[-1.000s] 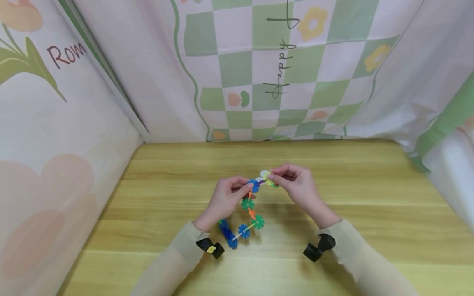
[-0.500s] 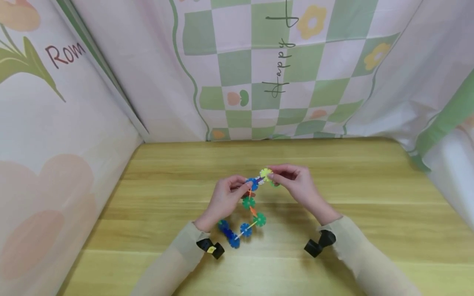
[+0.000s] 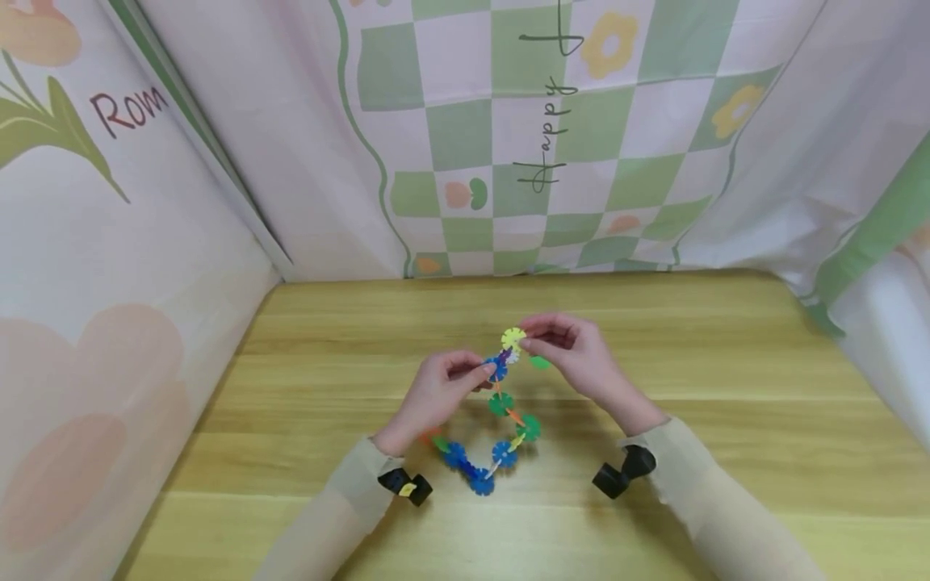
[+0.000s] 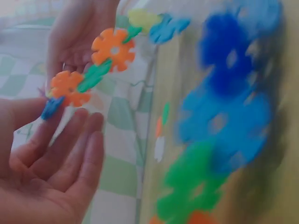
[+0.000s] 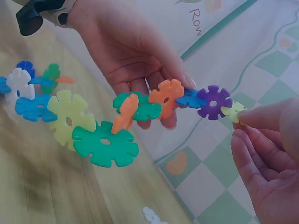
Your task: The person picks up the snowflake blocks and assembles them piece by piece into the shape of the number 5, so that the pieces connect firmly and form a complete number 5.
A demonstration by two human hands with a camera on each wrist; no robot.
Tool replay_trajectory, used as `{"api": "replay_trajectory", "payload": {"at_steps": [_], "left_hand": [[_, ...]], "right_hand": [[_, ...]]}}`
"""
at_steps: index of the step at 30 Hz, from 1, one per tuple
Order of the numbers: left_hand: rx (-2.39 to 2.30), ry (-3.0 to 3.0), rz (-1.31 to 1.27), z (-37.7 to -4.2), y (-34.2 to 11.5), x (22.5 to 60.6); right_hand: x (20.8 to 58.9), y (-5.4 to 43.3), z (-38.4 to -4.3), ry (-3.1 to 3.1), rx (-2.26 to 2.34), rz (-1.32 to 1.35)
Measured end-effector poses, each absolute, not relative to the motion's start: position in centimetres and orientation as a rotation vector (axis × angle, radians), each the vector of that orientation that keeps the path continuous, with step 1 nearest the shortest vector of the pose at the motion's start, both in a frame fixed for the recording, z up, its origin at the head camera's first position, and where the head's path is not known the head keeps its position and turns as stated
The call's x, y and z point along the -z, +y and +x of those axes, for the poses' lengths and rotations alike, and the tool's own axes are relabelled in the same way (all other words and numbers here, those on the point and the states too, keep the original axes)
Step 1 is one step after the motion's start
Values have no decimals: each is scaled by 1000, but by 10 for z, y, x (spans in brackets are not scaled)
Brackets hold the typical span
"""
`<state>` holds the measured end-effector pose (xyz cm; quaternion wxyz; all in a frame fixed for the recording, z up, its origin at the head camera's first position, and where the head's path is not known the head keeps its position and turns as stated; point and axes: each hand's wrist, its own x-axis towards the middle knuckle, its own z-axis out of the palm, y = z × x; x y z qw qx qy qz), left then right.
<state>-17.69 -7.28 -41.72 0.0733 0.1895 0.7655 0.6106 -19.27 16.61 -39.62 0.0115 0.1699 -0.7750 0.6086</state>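
Observation:
A chain of interlocking snowflake discs hangs between the two hands and loops down toward the person. My left hand pinches a blue disc near the chain's upper end, between thumb and finger. My right hand pinches a yellow disc by its edge. In the right wrist view this yellow disc meets the rim of a purple disc, which joins the blue one. Below hang orange, green and more blue discs. Part of the chain lies behind the left wrist in the head view.
Loose discs lie on the wooden table beyond the hands: a green one and a white one. Curtains with a green check print stand behind the table, and a printed cloth wall at the left.
The right hand has moved slightly left and up with the yellow disc. The lower chain has swung to the right, bringing orange and green discs out beside the left wrist.

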Motion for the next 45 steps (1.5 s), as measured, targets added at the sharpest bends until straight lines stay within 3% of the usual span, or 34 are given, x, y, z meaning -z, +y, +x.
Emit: {"api": "replay_trajectory", "payload": {"at_steps": [14,23,37,45], "left_hand": [[-1882,2454,669,-191,-67,403],[-1879,2441,613,-192,-66,401],[-1883,2444,597,-191,-69,402],[-1888,2449,621,-192,-69,405]], "right_hand": [[395,151,-192,-2423,-1888,559],[398,169,-200,-2449,-1829,479],[448,200,-225,-2887,-1391,408],[453,200,-229,-2909,-1294,401]]}}
